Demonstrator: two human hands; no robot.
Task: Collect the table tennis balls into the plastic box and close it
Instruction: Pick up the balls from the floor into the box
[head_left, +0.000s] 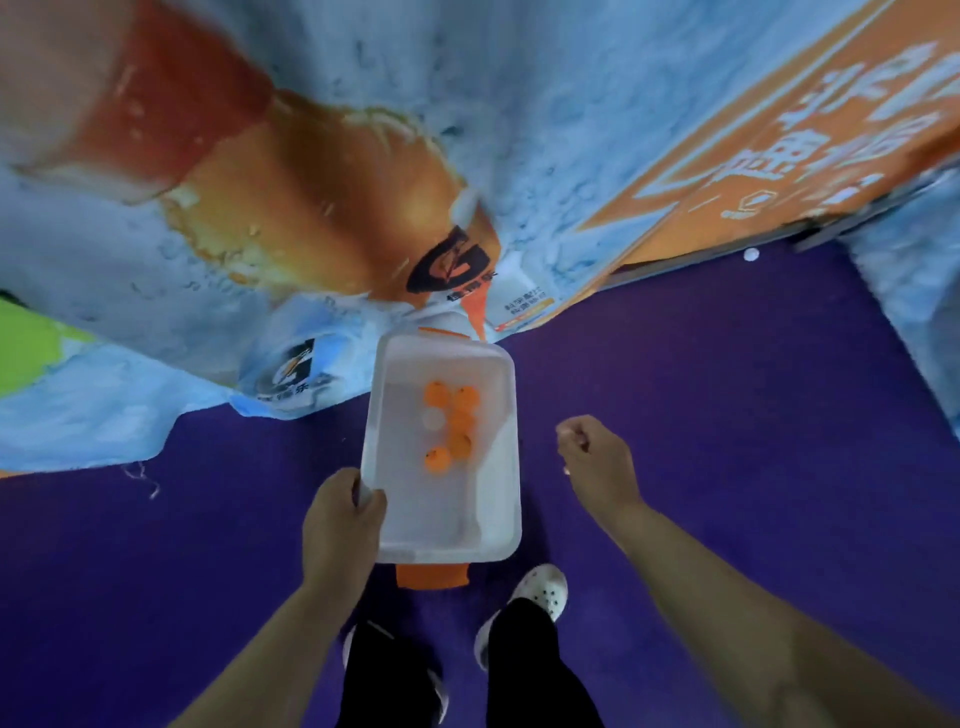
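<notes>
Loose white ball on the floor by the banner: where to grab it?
Pinch the white ball across its widest part, from above and from the purple floor side. It is round, with no handle, and the banner edge stands close behind it.

Both bare forearms reached forward and down. The left grip clasped the near-left rim of the plastic box, thumb over its edge. The right grip hung apart, fingers curled into a fist.
</notes>
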